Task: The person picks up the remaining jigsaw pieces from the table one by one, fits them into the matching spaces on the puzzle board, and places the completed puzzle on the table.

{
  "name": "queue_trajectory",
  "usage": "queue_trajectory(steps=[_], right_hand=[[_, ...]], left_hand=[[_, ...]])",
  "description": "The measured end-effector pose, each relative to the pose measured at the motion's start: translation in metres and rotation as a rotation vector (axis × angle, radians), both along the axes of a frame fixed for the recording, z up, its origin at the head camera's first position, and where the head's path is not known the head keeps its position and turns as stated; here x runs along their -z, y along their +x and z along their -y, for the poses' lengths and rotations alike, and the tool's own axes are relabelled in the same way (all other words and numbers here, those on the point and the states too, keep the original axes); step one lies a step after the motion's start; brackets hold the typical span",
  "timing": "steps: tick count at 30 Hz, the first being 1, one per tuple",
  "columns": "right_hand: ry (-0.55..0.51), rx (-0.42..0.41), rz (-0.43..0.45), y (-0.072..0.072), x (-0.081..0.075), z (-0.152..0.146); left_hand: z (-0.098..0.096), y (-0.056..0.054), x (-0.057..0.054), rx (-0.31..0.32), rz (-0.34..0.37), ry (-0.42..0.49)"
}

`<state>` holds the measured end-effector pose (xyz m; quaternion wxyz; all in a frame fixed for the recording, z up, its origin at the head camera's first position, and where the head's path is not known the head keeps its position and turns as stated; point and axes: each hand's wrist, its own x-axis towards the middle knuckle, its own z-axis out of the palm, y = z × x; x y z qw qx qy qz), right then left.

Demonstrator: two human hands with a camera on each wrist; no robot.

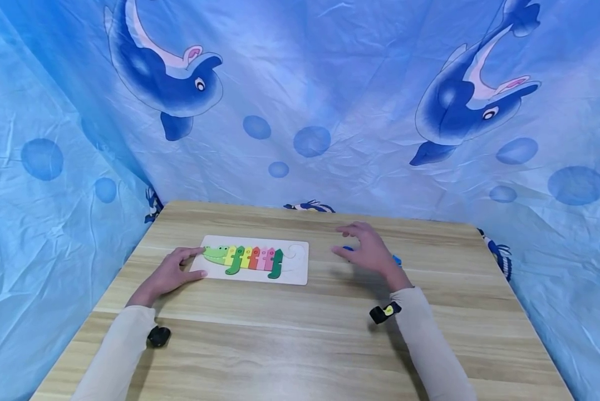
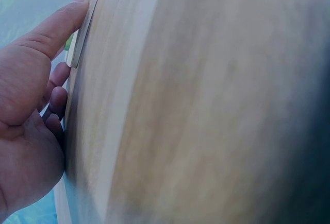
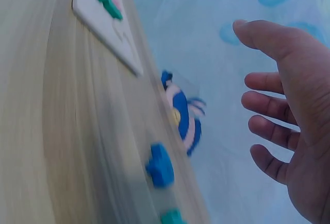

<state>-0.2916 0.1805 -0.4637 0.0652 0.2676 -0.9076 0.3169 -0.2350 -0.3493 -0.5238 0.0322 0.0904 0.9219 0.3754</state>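
A white puzzle board (image 1: 300, 267) lies on the table, carrying a crocodile made of coloured pieces: a light green head (image 1: 215, 255), yellow, orange and pink body pieces, and dark green legs (image 1: 276, 264). At the board's left end my left hand (image 1: 172, 270) rests, its index finger at the snout and its thumb on the near corner. Right of the board, my right hand (image 1: 367, 250) hovers with fingers spread, holding nothing. Below it lie a blue piece (image 3: 161, 167) and a teal piece (image 3: 172, 217), both partly hidden by the hand in the head view.
The wood-grain table (image 1: 280, 345) is bordered at the back and sides by a blue curtain (image 1: 260, 67) printed with dolphins and bubbles. A curved outline (image 1: 296, 250) shows on the board's right end, beside the dark green leg.
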Motion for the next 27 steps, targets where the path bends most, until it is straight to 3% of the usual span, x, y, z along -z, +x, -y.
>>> queue_trajectory(steps=[14, 27], right_hand=[[-0.031, 0.134, 0.012, 0.011, 0.019, -0.072], [0.005, 0.18, -0.006, 0.019, 0.036, -0.116]], left_hand=[[0.002, 0.0, 0.0, 0.003, -0.002, -0.015], [0.0, -0.001, 0.0, 0.002, 0.003, -0.016]])
